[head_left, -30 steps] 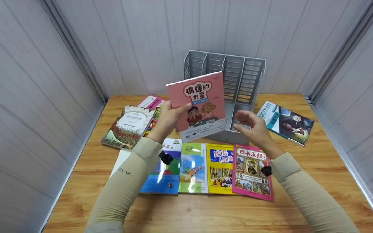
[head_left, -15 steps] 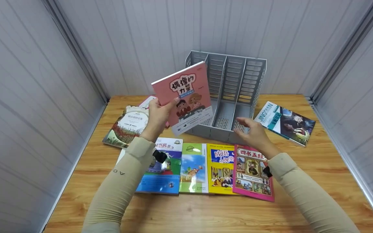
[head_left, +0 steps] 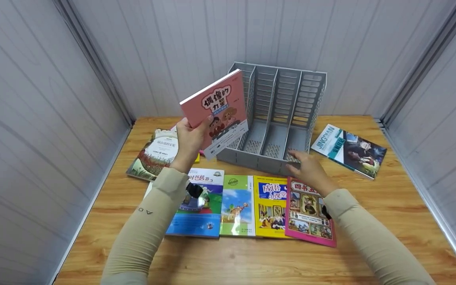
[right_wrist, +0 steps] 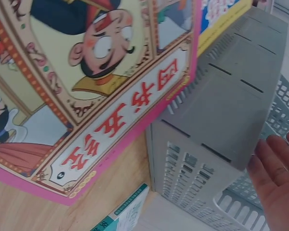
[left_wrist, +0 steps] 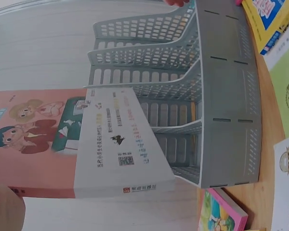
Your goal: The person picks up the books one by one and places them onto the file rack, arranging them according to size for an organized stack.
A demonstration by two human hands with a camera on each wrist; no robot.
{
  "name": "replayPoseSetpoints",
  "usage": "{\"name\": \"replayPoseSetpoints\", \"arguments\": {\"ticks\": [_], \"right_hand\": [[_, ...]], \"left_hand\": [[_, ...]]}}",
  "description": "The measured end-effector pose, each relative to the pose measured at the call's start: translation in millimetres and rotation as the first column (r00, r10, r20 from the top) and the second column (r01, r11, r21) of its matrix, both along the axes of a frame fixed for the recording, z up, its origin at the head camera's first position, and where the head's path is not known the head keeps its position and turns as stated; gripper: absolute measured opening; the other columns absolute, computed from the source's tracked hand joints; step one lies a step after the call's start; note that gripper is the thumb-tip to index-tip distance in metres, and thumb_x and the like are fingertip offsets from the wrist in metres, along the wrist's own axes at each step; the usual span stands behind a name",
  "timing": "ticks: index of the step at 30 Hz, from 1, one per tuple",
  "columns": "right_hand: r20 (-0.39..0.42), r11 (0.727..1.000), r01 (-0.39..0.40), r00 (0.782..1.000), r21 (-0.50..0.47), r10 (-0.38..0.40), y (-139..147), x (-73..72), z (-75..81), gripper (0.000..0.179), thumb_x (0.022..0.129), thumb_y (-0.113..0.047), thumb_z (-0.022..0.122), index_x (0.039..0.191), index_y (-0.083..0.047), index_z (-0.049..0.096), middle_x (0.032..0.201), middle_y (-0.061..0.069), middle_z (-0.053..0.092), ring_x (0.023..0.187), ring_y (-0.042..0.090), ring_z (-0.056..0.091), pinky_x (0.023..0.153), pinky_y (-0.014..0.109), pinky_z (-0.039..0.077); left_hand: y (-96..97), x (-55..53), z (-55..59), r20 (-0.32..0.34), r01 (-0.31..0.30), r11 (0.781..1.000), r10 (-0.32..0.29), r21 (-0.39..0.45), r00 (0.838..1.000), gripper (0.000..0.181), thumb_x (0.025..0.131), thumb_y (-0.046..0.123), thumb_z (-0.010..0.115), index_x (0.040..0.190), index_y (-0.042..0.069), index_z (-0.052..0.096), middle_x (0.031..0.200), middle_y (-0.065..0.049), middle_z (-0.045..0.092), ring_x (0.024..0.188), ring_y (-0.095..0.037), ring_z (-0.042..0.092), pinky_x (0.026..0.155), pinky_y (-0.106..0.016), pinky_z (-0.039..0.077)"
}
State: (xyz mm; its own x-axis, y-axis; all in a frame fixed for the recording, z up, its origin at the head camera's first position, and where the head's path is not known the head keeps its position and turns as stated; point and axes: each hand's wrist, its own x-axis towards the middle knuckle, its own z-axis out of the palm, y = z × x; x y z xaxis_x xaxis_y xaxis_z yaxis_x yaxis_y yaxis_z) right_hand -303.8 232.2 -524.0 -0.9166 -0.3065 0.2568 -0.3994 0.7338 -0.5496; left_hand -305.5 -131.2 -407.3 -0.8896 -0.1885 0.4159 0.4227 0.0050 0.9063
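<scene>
My left hand (head_left: 190, 142) grips a pink-covered book (head_left: 212, 109) with a white lower band, thumb across its front. The book is raised and tilted before the left end of a grey file rack (head_left: 247, 160); in the left wrist view its white band (left_wrist: 120, 159) overlaps the rack's left compartments. At the rack's front right corner is my right hand (head_left: 311, 171), fingers slightly bent and spread. In the right wrist view its fingers (right_wrist: 274, 163) lie at the rim of the front wall; whether they press on it I cannot tell.
In front of the rack lie a blue book (head_left: 196, 217), a green book (head_left: 236, 213), a yellow book (head_left: 269, 213) and a magenta-edged comic book (head_left: 310, 217). A floral-covered book (head_left: 152, 158) lies left, a teal and dark book (head_left: 350, 150) right. Grey panel walls (head_left: 172, 59) enclose the table.
My left hand has moved the pink book left and slightly up, tilting it more and uncovering the rack's compartments. My right hand has come down to the rack's front right edge.
</scene>
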Motion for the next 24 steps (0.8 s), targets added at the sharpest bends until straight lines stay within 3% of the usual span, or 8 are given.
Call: {"name": "replayPoseSetpoints", "arguments": {"ticks": [6,12,19,24], "right_hand": [[0.038,0.997,0.013,0.999,0.078,-0.016,-0.7,-3.1,-5.5,0.051,0.106,-0.016,0.070,0.149,0.009,0.057,0.152,0.033,0.059,0.143,0.052,0.056,0.122,0.064,0.044],[0.062,0.988,0.019,0.998,0.151,-0.029,-4.8,-6.4,-8.8,0.046,0.109,-0.019,0.065,0.147,0.006,0.060,0.146,0.030,0.065,0.136,0.050,0.063,0.117,0.064,0.049],[0.105,0.988,0.019,0.994,0.155,-0.035,-9.5,-10.8,-13.3,0.036,0.113,-0.021,0.058,0.139,0.004,0.064,0.135,0.027,0.071,0.126,0.046,0.068,0.109,0.062,0.055],[0.080,0.981,0.016,0.996,0.191,-0.032,-11.6,-13.2,-16.1,0.032,0.115,-0.023,0.053,0.128,0.002,0.068,0.120,0.024,0.075,0.112,0.044,0.072,0.100,0.061,0.059]], "left_hand": [[5.0,-0.7,-1.7,-0.073,-0.060,0.998,0.060,0.010,0.996,0.028,0.102,0.005,0.073,0.129,-0.003,0.075,0.128,-0.022,0.078,0.115,-0.036,0.079,0.099,-0.050,0.065],[12.1,-4.2,-2.3,-0.070,-0.142,0.985,0.149,0.097,0.986,0.024,0.099,0.000,0.074,0.122,-0.008,0.076,0.122,-0.027,0.078,0.107,-0.029,0.080,0.094,-0.040,0.066],[19.1,-10.0,-2.7,-0.079,-0.147,0.977,0.160,0.157,0.984,0.027,0.099,-0.005,0.072,0.124,-0.014,0.073,0.127,-0.032,0.074,0.118,-0.041,0.076,0.104,-0.051,0.062],[23.3,-14.7,-3.4,-0.073,-0.174,0.969,0.189,0.174,0.979,0.025,0.098,-0.006,0.073,0.121,-0.015,0.074,0.125,-0.034,0.074,0.117,-0.043,0.076,0.102,-0.049,0.063]]}}
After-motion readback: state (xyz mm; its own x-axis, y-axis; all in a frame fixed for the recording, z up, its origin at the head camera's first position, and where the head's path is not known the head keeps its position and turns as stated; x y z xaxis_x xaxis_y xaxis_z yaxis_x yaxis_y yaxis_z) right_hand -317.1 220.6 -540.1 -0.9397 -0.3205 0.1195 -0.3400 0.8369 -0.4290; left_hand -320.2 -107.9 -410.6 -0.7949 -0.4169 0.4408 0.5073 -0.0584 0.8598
